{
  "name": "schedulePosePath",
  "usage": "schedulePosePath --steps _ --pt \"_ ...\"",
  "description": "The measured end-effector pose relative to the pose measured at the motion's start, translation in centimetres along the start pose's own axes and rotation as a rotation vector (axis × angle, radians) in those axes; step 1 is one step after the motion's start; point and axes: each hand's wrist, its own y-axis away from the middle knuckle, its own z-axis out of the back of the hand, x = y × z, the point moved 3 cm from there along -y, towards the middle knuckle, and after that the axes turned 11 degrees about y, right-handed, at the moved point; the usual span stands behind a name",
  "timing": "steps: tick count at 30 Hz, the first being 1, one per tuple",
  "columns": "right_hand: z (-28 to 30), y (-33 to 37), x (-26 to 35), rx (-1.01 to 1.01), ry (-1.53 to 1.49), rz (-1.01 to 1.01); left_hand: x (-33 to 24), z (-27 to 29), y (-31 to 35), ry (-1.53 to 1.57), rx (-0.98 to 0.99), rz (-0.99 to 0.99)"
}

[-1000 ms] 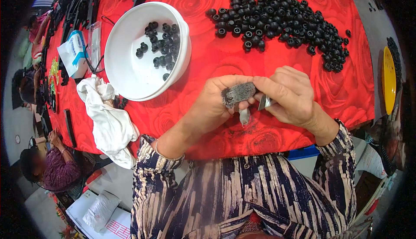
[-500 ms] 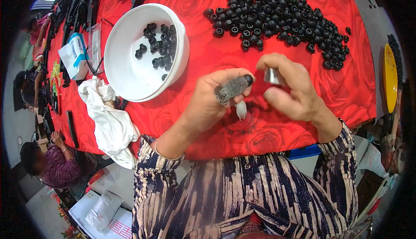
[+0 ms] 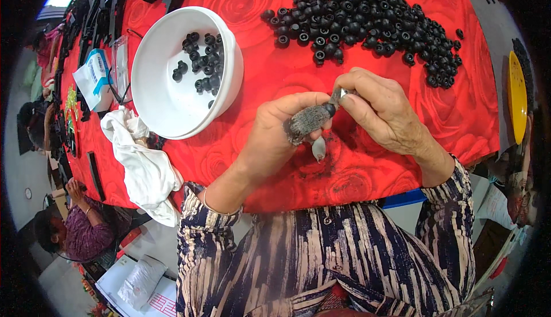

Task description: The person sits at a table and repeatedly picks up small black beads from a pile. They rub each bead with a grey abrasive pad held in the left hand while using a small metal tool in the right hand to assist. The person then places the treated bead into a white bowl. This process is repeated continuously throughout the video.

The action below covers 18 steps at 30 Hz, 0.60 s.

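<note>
Between the fingertips of my left hand (image 3: 265, 134) sits a small round black plastic part (image 3: 329, 109). A worn grey finger cover (image 3: 309, 122), speckled black, wraps one finger of that hand, and a whitish cover (image 3: 319, 148) shows on another fingertip below. My right hand (image 3: 385, 113) pinches a small shiny metal piece, seemingly a blade (image 3: 343, 93), against or very close to the black part. The fingers hide most of the metal piece, so contact cannot be told. Dark crumbs dot the red cloth beneath both hands.
A white bowl (image 3: 154, 90) with several black parts stands left of my hands. Beyond them spreads a large pile of black parts (image 3: 367, 21). A white cloth (image 3: 140, 165) drapes over the left table edge; a yellow dish (image 3: 517, 96) is far right. Another person (image 3: 86, 231) sits at left.
My right hand has moved slightly left and closed in, bringing the metal piece up to the black part. My left hand keeps its hold on that part.
</note>
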Motion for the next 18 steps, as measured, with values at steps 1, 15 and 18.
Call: schedulePosePath --steps 1,15,18 --pt "0.06 -0.01 0.03 0.005 0.005 -0.003 -0.01 -0.02 0.01 -0.015 -0.007 0.003" --pt "0.36 -0.01 -0.19 0.035 0.01 0.053 -0.15 -0.29 -0.01 -0.04 -0.045 0.048" --pt "0.22 -0.16 -0.16 0.055 0.018 0.068 -0.25 -0.44 0.16 -0.049 -0.04 0.048"
